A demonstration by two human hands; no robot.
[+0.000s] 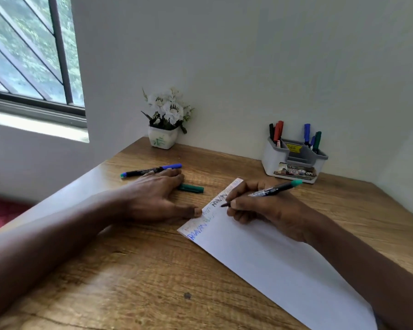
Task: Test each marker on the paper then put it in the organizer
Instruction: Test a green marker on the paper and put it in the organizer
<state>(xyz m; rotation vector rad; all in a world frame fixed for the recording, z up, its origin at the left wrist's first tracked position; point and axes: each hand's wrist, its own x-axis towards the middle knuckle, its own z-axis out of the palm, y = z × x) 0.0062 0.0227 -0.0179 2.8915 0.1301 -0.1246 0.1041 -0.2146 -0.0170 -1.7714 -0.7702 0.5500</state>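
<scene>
Your right hand (255,210) pinches the black-barrelled marker (272,189) with the teal end low near its tip, fingers (239,206) curled round it, so the nib meets the white sheet of paper (272,258) beside the scribbled test lines. Your left hand (153,198) lies flat on the wooden tabletop (129,270), fingers straight and close together, thumb pressing the sheet's edge, likely to stop it sliding. Its fingertips cover one end of a dark green marker piece (192,188); a blue-capped marker (150,170) lies just beyond. The grey plastic organizer (293,160) stands by the wall, within your right hand's reach, with several markers upright in it.

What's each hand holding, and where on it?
Right hand pinches the marker low on its barrel, near the tip. Left hand lies flat, holding nothing.
</scene>
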